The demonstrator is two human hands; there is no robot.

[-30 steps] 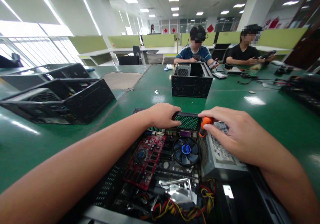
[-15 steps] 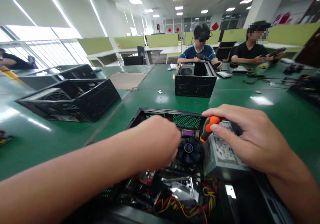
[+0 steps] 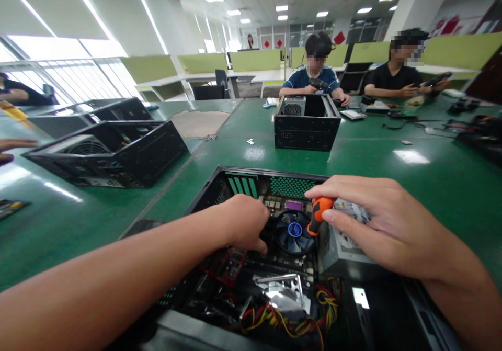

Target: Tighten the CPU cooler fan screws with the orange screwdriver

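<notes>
In front of me an opened black computer case [image 3: 274, 171] lies on its side. Its round CPU fan [image 3: 295, 229] has a blue hub, and a grey power supply [image 3: 341, 259] sits to the right. My right hand [image 3: 386, 220] grips the orange and black handle of a screwdriver [image 3: 322, 215] between thumb and fingers, tilted over the fan's right edge; its shaft cannot be seen. Inside the case, my left hand [image 3: 247, 220] is curled just left of the fan, fingertips mostly hidden behind the hand. Below it are a red circuit board [image 3: 227, 267] and coloured cables [image 3: 274, 317].
Another black case [image 3: 306, 126] stands across the green table [image 3: 219, 155], by a co-worker [image 3: 309, 79] holding a power drill. More opened cases [image 3: 113, 155] lie at left, where another person's hand [image 3: 15, 147] reaches in. Cables and parts [image 3: 470, 131] lie at far right.
My left hand has moved slightly left and down, uncovering more of the fan and the rear slots. The screwdriver has shifted left and down with my right hand. Another person's hand has appeared at left.
</notes>
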